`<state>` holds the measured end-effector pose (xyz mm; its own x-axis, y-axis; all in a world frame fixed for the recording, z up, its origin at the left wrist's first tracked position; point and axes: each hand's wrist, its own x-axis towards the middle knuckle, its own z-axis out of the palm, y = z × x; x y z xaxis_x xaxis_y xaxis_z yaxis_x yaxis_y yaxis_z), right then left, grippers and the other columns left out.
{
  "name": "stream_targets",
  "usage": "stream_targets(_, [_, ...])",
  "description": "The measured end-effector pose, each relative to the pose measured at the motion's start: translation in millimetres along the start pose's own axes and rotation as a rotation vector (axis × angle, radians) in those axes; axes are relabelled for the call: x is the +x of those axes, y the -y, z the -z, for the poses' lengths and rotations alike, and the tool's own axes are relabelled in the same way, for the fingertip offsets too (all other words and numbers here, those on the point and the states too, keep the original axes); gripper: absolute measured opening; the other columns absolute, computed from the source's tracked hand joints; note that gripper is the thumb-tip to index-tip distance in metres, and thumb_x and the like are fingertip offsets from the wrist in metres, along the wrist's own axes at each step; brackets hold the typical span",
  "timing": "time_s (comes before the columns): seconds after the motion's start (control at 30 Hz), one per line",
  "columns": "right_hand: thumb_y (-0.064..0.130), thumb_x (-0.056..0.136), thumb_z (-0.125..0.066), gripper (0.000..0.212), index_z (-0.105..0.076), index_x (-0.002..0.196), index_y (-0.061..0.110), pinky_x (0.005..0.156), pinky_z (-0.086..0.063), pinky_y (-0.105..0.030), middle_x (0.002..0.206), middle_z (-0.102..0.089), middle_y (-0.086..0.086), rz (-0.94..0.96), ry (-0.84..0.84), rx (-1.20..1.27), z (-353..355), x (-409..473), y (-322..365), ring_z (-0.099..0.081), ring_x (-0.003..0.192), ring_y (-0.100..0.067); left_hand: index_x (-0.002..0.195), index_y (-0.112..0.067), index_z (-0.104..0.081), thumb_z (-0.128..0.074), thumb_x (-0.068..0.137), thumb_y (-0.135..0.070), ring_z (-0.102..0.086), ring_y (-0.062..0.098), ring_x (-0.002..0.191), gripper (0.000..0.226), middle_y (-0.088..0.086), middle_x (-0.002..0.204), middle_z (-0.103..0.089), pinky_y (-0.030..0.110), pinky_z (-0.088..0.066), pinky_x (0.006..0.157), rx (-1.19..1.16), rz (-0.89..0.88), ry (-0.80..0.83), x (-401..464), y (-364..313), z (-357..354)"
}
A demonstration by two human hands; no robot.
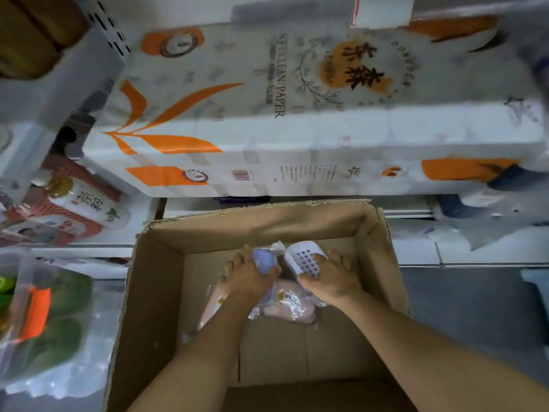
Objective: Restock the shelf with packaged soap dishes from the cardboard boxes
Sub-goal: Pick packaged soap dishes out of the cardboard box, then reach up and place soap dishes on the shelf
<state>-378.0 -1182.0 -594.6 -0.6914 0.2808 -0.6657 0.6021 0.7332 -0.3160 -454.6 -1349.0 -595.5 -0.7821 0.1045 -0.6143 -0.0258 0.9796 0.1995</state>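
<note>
Inside the cardboard box [154,292], my hands each grip a wrapped soap dish, left [248,278] lilac [264,260], right [332,278] white [306,260]; slick film could slip.

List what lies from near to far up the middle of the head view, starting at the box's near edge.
Cardboard box near flap → pink wrapped soap dish on the box floor → left hand and right hand gripping the wrapped purple soap dish and white soap dish → box far wall → toilet paper pack.
</note>
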Motion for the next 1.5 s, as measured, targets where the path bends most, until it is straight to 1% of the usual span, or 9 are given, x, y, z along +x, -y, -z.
stream_targets(0.17, [0.055,0.090,-0.054,0.054,-0.044,0.135,0.027,0.104,-0.041,-0.041,0.137,-0.052,-0.002,0.088,-0.192,0.126,52.7,-75.5,-0.3,-0.048,0.127,-0.024,0.157,-0.019,-0.015,-0.053,0.092,-0.059,-0.027,0.030,0.144,0.086,0.009,0.158,-0.029,0.044,-0.029,0.112,-0.068,-0.213,-0.088,-70.0,-32.7,57.0])
stream_targets(0.3, [0.048,0.093,-0.051,0.052,-0.040,0.138,0.025,0.101,-0.043,-0.044,0.140,-0.047,-0.005,0.080,-0.350,0.154,113.4,-155.9,-6.2,-0.043,0.129,-0.031,0.157,-0.024,-0.015,-0.048,0.093,-0.061,-0.029,0.026,0.143,0.080,0.003,0.159,-0.031,0.043,-0.032,0.111,-0.024,-0.440,-0.208,-140.5,-69.1,107.3])
stream_targets(0.5, [0.047,0.094,-0.047,0.050,-0.051,0.136,0.022,0.102,-0.036,-0.041,0.142,-0.046,-0.003,0.136,-0.811,0.022,193.0,-285.6,-35.2,-0.041,0.131,-0.026,0.153,-0.026,-0.028,-0.047,0.092,-0.063,-0.035,0.018,0.139,0.073,-0.004,0.153,-0.039,0.039,-0.033,0.109,0.013,-0.812,-0.512,-254.8,-136.7,166.6])
stream_targets(0.63, [0.051,0.087,-0.043,0.051,-0.055,0.128,0.023,0.095,-0.043,-0.042,0.134,-0.054,-0.004,0.095,-1.140,-0.046,228.4,-364.6,-75.2,-0.052,0.121,-0.026,0.142,-0.022,-0.046,-0.039,0.087,-0.069,-0.052,0.021,0.122,0.073,-0.001,0.134,-0.057,0.039,-0.043,0.096,0.050,-1.085,-0.704,-323.3,-187.5,193.2])
stream_targets(0.87, [0.051,0.090,-0.044,0.060,-0.046,0.141,0.020,0.101,-0.040,-0.045,0.146,-0.042,-0.009,-0.046,-1.461,-0.096,281.1,-464.3,-177.0,-0.044,0.130,-0.030,0.143,-0.016,-0.045,-0.040,0.086,-0.068,-0.056,0.027,0.113,0.077,0.005,0.130,-0.059,0.043,-0.045,0.092,0.124,-1.429,-0.885,-415.9,-303.1,210.2])
stream_targets(1.0, [0.052,0.090,-0.045,0.064,-0.040,0.145,0.020,0.106,-0.035,-0.046,0.148,-0.041,-0.008,-0.109,-1.540,-0.106,325.1,-511.1,-258.5,-0.039,0.135,-0.028,0.149,-0.019,-0.039,-0.037,0.088,-0.069,-0.050,0.026,0.123,0.079,0.004,0.143,-0.052,0.047,-0.040,0.102,0.152,-1.553,-0.910,-462.4,-391.3,186.3])
stream_targets(1.17, [0.046,0.094,-0.053,0.066,-0.032,0.150,0.018,0.112,-0.031,-0.040,0.149,-0.038,-0.006,-0.127,-1.499,-0.098,387.5,-567.4,-384.5,-0.034,0.138,-0.025,0.149,-0.020,-0.038,-0.036,0.087,-0.071,-0.050,0.028,0.126,0.080,0.006,0.143,-0.052,0.046,-0.039,0.102,0.080,-1.595,-0.912,-525.3,-512.9,136.3])
stream_targets(1.33, [0.049,0.092,-0.054,0.068,-0.032,0.149,0.019,0.108,-0.034,-0.039,0.148,-0.038,-0.005,-0.195,-1.459,-0.202,428.7,-605.4,-502.3,-0.037,0.135,-0.024,0.149,-0.023,-0.036,-0.032,0.085,-0.074,-0.049,0.027,0.126,0.082,0.005,0.143,-0.051,0.046,-0.039,0.102,0.034,-1.583,-0.871,-573.7,-615.6,68.6])
stream_targets(1.5, [0.046,0.092,-0.055,0.066,-0.032,0.149,0.020,0.104,-0.040,-0.042,0.150,-0.036,-0.002,-0.181,-1.484,-0.107,460.7,-624.4,-592.3,-0.032,0.138,-0.023,0.148,-0.024,-0.035,-0.047,0.087,-0.065,-0.047,0.024,0.128,0.075,0.003,0.146,-0.048,0.043,-0.040,0.103,0.019,-1.559,-0.802,-609.4,-699.5,20.1])
